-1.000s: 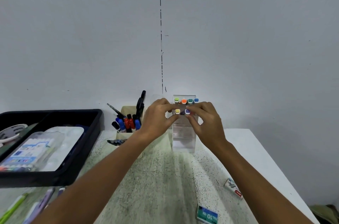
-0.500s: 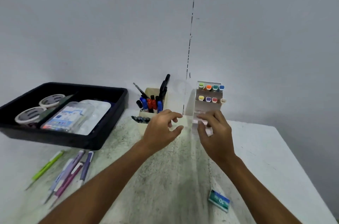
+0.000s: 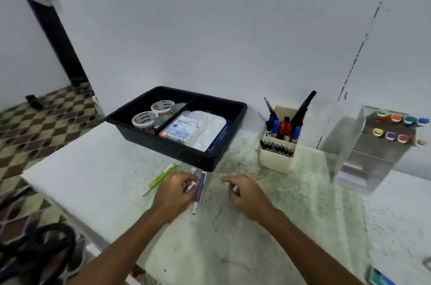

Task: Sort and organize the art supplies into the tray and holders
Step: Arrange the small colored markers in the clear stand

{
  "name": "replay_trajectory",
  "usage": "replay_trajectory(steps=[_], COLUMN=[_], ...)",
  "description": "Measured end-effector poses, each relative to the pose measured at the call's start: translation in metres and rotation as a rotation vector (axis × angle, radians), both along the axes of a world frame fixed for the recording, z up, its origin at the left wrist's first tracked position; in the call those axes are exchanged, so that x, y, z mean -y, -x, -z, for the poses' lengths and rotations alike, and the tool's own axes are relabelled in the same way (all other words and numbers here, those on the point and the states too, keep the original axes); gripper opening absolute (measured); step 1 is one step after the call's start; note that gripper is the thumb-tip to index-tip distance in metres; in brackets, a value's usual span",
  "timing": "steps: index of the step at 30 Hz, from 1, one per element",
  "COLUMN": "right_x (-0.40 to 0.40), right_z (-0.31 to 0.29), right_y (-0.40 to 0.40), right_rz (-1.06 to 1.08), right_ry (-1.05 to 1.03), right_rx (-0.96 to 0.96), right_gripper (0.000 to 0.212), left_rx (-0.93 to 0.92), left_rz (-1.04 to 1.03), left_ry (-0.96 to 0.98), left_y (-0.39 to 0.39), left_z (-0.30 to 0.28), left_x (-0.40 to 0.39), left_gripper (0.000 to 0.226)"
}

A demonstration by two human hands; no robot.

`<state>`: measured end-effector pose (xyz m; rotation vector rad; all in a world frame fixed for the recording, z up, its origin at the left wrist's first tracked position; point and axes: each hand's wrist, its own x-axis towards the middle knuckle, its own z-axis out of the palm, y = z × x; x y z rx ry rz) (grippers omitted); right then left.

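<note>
Resting over a cluster of pens near the front of the black tray, the left hand has its fingers curled down around one pale pink-tipped pen; blur hides how firmly it is pinched. A purple pen lies on the table just right of that hand, its white tip pointing toward the near edge. A green pen lies to the left, slanted, apart from the hand.

The right hand hovers to the right of the purple pen with fingers loosely curled; a small white bit shows at its fingertips, and I cannot tell whether it is held.

The tray sits at the far side of the table, holding two tape rolls in its left compartment and a clear marker pack in the right one. Right of it stands a cream holder filled with upright markers and pens. Farther right, a clear acrylic rack holds colour-capped markers lying in its top two rows
</note>
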<state>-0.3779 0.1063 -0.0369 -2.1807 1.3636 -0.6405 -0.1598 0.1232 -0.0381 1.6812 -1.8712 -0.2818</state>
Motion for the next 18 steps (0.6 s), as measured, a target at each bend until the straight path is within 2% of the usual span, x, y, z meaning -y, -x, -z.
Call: replay_trajectory(steps=[6,8,12,18], right_x=[0.025,0.026,0.02,0.015], right_z=[0.0,0.002,0.008,0.013], right_y=[-0.061,-0.07,-0.073,-0.046], right_rz=[-0.075,-0.092,-0.026,0.071], right_ry=[-0.047,-0.04,0.031,0.148], right_rx=[-0.293,-0.394,-0.496,-0.505], right_gripper=[0.059,0.062,0.052,0.032], left_rx=[0.287,0.383,0.472,0.413], left_rz=[0.135,0.167,0.248,0.326], left_ry=[-0.096,-0.139,-0.215,-0.233], left_y=[-0.043,-0.044,-0.044,-0.041], left_z=[0.01,0.009,0.009,0.009], left_x=[0.008,0.015,0.025,0.029], left_gripper=[0.056,0.061,0.068,0.05])
